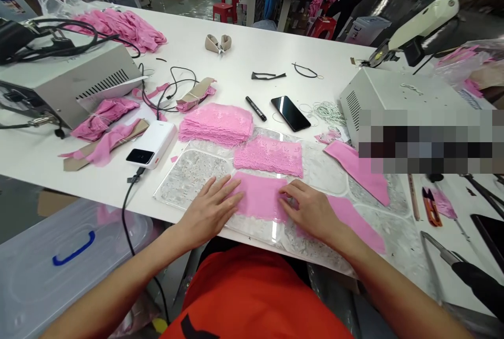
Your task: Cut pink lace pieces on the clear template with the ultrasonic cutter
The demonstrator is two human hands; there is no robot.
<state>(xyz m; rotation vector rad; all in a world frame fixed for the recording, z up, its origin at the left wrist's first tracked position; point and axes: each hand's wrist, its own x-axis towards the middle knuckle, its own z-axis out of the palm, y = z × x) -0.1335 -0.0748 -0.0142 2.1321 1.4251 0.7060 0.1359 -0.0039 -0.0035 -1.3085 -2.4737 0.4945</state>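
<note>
A flat pink fabric piece (260, 197) lies in front of me on a clear-topped, stone-patterned mat (197, 168). My left hand (210, 209) rests on its left edge, fingers stretched out. At the right edge, my right hand (309, 207) has thumb and fingertips curled together on the cloth. Just beyond is a small pile of pink lace pieces (270, 155), and a taller pink lace stack (216, 124) stands behind it to the left. One plain pink cut piece (356, 218) extends from beneath my right forearm, partly hidden; another pink piece (360, 173) lies farther right.
A white power bank (153, 145) with a cable sits left, near a grey machine box (71, 71). Behind the stacks are a marker (255, 108) and a phone (290, 113). Orange-handled snips (431, 208) and a black-handled tool (472, 281) lie right, before another grey box (397, 92).
</note>
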